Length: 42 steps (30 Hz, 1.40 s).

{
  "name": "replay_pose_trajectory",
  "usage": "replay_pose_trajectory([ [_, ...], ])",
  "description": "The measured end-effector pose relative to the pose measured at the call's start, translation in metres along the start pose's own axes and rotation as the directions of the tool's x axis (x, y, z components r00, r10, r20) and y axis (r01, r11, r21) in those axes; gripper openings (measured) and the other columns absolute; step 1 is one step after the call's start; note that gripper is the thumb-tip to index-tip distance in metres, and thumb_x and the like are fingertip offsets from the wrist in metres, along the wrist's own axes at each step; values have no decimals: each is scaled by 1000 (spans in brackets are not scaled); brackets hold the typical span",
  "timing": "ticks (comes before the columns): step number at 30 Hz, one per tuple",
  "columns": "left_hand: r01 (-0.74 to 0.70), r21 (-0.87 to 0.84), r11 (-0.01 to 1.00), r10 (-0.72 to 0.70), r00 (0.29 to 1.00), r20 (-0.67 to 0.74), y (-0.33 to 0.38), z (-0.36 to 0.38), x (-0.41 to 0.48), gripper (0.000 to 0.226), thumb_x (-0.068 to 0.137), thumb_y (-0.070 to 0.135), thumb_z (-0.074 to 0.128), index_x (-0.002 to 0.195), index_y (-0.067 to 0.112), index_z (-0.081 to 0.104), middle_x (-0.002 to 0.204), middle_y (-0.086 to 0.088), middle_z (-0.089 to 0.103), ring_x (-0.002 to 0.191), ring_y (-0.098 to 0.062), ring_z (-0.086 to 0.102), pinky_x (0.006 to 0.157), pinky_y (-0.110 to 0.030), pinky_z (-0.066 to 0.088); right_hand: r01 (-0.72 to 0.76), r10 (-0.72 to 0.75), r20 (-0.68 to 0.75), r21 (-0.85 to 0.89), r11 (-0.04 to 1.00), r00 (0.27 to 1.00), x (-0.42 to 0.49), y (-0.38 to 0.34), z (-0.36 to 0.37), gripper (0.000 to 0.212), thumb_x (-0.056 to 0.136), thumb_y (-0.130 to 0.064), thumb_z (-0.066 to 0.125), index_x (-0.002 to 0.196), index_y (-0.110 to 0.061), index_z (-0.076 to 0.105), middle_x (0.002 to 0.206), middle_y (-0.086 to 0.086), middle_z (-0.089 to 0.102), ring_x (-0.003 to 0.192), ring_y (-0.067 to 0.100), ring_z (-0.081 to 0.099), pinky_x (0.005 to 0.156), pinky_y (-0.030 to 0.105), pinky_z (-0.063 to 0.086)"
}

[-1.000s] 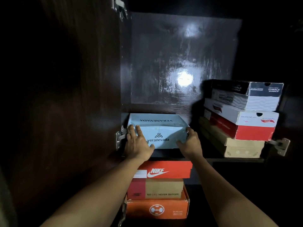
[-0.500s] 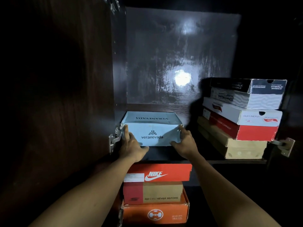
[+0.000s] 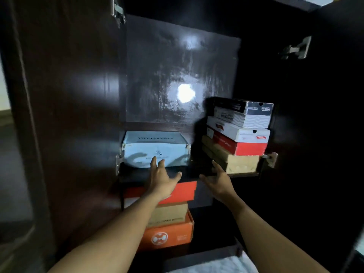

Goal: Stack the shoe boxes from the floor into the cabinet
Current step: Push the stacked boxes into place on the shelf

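Note:
A pale blue shoe box rests on the left side of the upper cabinet shelf. My left hand hovers just in front of it, fingers spread, holding nothing. My right hand is open too, in front of the shelf edge between the blue box and a stack of three boxes on the right. Below the shelf stands another stack: a red box, a brown box and an orange box.
The dark cabinet has its left door swung open, with metal hinges beside the blue box. The right door is open as well. A bright light reflection shows on the glossy back panel. Something white lies at the bottom.
Both hands have let go of the blue box and drawn back from it, fingers now spread. The box stays on the shelf. The view has pulled back and tilted.

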<state>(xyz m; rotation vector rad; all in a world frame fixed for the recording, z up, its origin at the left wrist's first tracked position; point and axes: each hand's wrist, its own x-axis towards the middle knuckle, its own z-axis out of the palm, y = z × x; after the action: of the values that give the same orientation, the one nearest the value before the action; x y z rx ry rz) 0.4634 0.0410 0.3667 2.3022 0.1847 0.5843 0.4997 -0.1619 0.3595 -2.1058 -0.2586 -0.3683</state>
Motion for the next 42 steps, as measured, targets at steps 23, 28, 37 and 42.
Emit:
replay_pose_trajectory([
  [23,-219,-358,907,419,527,739,138,243,-395,76,87,47,64,150,17,33,155,-3,31,137,-23,40,105,-36,40,-794,638,-540,-96,601,548,-478,170,-245,81,88,-22,74,153,-8,28,143,18,53,126,31,54,101,34,43],
  [28,-273,-296,915,378,329,866,114,284,-487,80,87,52,63,152,19,28,157,-1,29,136,-22,43,104,-34,42,-879,718,-579,6,477,385,-582,212,-259,76,89,-24,71,153,-12,30,148,12,48,132,29,50,106,44,45],
  [37,-129,-311,942,325,102,940,77,334,-600,113,49,76,79,143,43,26,136,15,50,120,-9,57,96,-36,52,-956,728,-668,82,281,156,-715,285,-305,70,76,-46,74,134,-16,51,127,12,59,119,30,56,99,44,49],
  [42,-48,-317,947,320,86,943,64,345,-628,132,39,66,91,145,32,21,141,7,37,124,1,46,98,-25,46,-923,766,-639,245,295,75,-738,296,-297,80,78,-52,75,140,-10,47,133,12,56,123,28,55,102,41,48],
])
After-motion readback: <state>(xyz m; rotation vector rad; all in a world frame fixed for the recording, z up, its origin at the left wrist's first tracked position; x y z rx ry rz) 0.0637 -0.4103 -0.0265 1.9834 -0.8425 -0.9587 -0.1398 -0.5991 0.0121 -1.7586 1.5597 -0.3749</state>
